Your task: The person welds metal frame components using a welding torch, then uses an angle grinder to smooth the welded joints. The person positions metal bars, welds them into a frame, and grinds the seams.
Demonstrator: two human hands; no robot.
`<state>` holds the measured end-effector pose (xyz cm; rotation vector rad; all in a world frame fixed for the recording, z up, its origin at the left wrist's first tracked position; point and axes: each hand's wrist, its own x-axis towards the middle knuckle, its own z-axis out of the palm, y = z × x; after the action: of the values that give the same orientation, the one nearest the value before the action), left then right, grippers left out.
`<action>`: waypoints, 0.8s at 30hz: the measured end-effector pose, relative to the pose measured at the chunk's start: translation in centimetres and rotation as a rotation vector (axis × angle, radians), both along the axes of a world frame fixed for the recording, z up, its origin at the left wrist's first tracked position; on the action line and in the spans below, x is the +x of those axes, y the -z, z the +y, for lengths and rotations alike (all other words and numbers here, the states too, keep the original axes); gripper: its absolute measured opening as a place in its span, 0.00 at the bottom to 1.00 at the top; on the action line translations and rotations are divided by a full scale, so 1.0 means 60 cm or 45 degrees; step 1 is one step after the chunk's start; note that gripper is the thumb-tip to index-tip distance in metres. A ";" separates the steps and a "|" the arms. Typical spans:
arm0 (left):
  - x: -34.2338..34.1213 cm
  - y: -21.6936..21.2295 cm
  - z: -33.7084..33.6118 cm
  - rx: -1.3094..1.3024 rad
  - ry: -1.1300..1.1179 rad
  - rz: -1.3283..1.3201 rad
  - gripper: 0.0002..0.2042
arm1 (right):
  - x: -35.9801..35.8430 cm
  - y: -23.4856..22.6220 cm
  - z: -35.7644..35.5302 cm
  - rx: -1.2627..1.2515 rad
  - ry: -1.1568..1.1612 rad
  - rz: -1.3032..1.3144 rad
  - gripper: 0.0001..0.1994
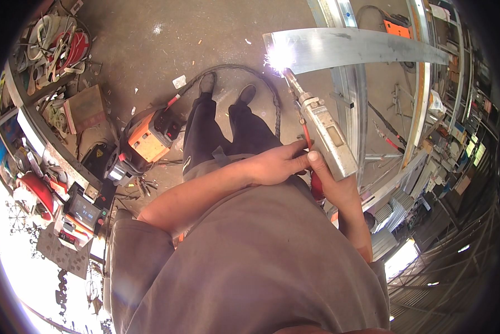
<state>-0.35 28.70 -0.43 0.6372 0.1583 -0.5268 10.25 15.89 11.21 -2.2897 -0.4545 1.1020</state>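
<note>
My right hand (339,188) is wrapped around the rear of a grey welding torch (331,133), its thumb on the near side. My left hand (278,165) reaches across my belly and meets the right hand at the torch. Its fingers are bent against the torch's side, with the fingertips partly hidden. From the body a narrow nozzle (295,83) points away toward a long, curved sheet-metal strip (350,47). A glaring white-violet arc with sparks burns at the strip's left end, hiding the nozzle's contact point.
The strip lies across a steel frame (350,106) on my right. An orange-and-black machine (150,136) stands on the floor to my left, with a dark cable (272,89) curving past my shoes. A cluttered bench (35,133) with a small control screen (84,210) lines the left side.
</note>
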 end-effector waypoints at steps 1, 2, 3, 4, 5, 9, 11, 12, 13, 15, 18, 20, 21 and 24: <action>0.000 0.000 0.000 0.015 0.001 -0.004 0.32 | 0.000 -0.001 -0.001 -0.006 0.004 0.004 0.31; 0.000 0.000 0.000 0.030 0.002 -0.009 0.32 | -0.001 -0.001 -0.001 -0.013 0.008 0.007 0.31; -0.001 -0.001 -0.001 0.044 0.003 -0.014 0.32 | -0.001 -0.001 -0.002 -0.022 0.009 0.011 0.31; -0.001 -0.001 -0.001 0.042 -0.006 -0.019 0.32 | -0.001 -0.001 -0.002 -0.032 0.011 0.015 0.31; -0.001 -0.002 -0.003 0.041 -0.015 -0.026 0.32 | -0.002 -0.002 -0.003 -0.019 0.003 0.002 0.31; -0.004 -0.001 -0.002 0.069 0.018 -0.022 0.32 | -0.004 -0.002 -0.003 0.003 0.002 -0.013 0.31; -0.005 -0.001 -0.002 0.076 0.035 -0.017 0.31 | -0.005 -0.004 -0.004 -0.025 0.025 0.016 0.31; -0.005 -0.002 -0.003 0.064 0.025 -0.019 0.31 | -0.006 -0.004 -0.004 -0.020 0.018 0.004 0.31; -0.005 -0.002 -0.004 0.052 0.015 -0.022 0.31 | -0.006 -0.004 -0.005 -0.015 0.011 -0.007 0.31; -0.005 -0.002 -0.003 0.082 0.047 -0.018 0.31 | -0.007 -0.004 -0.005 -0.012 0.002 -0.017 0.31; -0.006 -0.004 -0.001 0.060 0.058 -0.014 0.33 | -0.009 -0.003 -0.008 -0.016 -0.011 -0.017 0.31; -0.006 -0.005 0.001 0.030 0.066 -0.013 0.33 | -0.010 -0.003 -0.010 -0.012 -0.010 -0.020 0.31; -0.007 -0.006 0.002 0.031 0.068 -0.012 0.34 | -0.011 -0.002 -0.011 -0.010 -0.010 -0.022 0.31; -0.007 -0.008 0.004 0.047 0.085 -0.004 0.34 | -0.015 -0.001 -0.013 -0.019 0.014 -0.017 0.32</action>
<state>-0.76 28.95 0.06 0.6813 0.1445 -0.5886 9.35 15.08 11.29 -2.3108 -0.4395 1.0886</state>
